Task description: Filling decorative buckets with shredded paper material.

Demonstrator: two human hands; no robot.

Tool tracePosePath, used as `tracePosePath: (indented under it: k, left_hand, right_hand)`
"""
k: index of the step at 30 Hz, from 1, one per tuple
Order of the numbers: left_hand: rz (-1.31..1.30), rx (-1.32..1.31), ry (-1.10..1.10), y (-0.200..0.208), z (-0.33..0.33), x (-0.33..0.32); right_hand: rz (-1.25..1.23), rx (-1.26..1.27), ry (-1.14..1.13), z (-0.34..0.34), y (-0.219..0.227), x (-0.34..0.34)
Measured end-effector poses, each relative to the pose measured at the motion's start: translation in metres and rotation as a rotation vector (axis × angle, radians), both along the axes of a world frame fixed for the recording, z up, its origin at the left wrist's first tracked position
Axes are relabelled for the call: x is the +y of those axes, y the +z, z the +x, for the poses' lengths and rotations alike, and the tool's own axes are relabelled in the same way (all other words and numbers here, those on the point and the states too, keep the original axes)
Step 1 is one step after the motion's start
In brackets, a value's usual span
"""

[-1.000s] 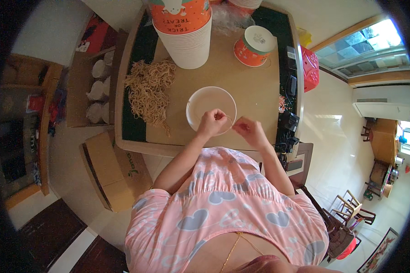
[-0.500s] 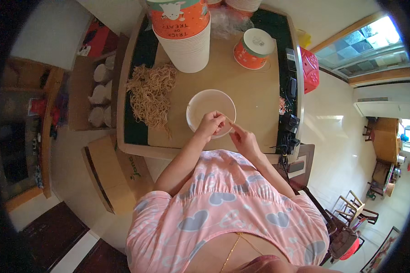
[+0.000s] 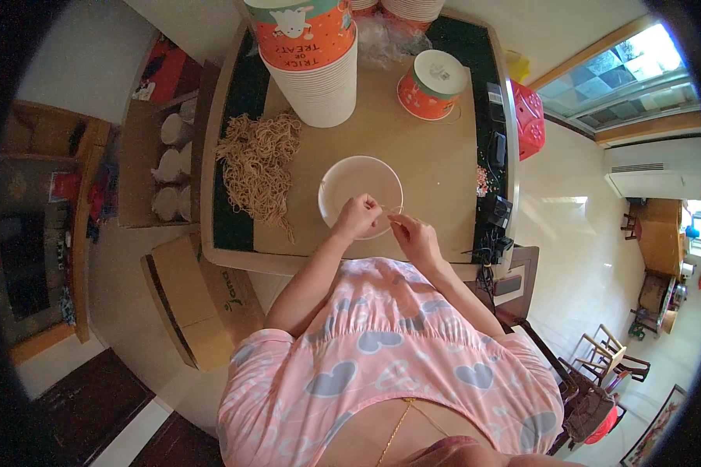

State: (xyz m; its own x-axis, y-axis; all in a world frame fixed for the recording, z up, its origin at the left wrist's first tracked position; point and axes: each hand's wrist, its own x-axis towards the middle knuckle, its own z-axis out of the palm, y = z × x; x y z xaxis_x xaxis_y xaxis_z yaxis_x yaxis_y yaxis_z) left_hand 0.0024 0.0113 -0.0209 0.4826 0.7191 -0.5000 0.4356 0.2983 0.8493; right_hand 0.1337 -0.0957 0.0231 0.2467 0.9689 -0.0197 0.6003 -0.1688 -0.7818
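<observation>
A white paper bucket (image 3: 346,180) stands mouth up at the near middle of the table. Over its near right rim, my left hand (image 3: 357,217) and my right hand (image 3: 418,240) are close together with fingers pinched. Between them runs a thin tan string (image 3: 398,209), looped near the rim; its exact path is too fine to follow. Left of the bucket lies a tangled heap of tan strings (image 3: 258,167). Farther right, an upside-down orange and green paper bucket (image 3: 432,101) has a thin string at its edge.
A tall stack of nested paper buckets (image 3: 317,86) stands at the far left of the cardboard sheet (image 3: 436,167). Behind are crumpled clear plastic (image 3: 385,43) and more stacks. Chargers and cables (image 3: 497,210) line the right table edge. An open carton (image 3: 160,167) sits to the left.
My fingertips have drawn slightly apart, and a small loop of string shows between them. The right hand's extended finger has curled in. The bucket stays in place.
</observation>
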Motion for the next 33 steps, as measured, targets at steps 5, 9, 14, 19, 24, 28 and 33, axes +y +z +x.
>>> tracePosePath:
  k: [5, 9, 14, 19, 24, 28, 33]
  left_hand:
    - [-0.3, -0.156, 0.0, 0.029, -0.002, 0.005]
    - [-0.535, -0.266, -0.043, 0.04, -0.002, 0.006]
    - [-0.543, -0.276, -0.021, 0.036, -0.005, 0.008]
    - [-0.572, -0.197, -0.124, 0.039, -0.001, 0.004]
    - [-0.406, -0.3, -0.091, 0.035, 0.007, -0.003]
    - [-0.258, -0.376, -0.018, 0.035, 0.014, -0.004]
    - [-0.117, -0.426, -0.174, 0.045, 0.015, -0.009]
  right_hand:
    - [-0.018, -0.092, -0.072, 0.001, -0.002, 0.007]
    - [-0.045, -0.024, -0.053, 0.002, 0.002, 0.016]
    - [0.04, 0.103, -0.093, 0.01, 0.014, 0.012]
    - [0.117, 0.176, -0.115, 0.016, 0.038, 0.004]
    - [0.144, 0.198, -0.113, 0.018, 0.037, -0.001]
    - [0.0, 0.481, -0.241, 0.016, 0.011, -0.002]
    - [-0.016, 0.317, -0.164, 0.016, 0.005, 0.009]
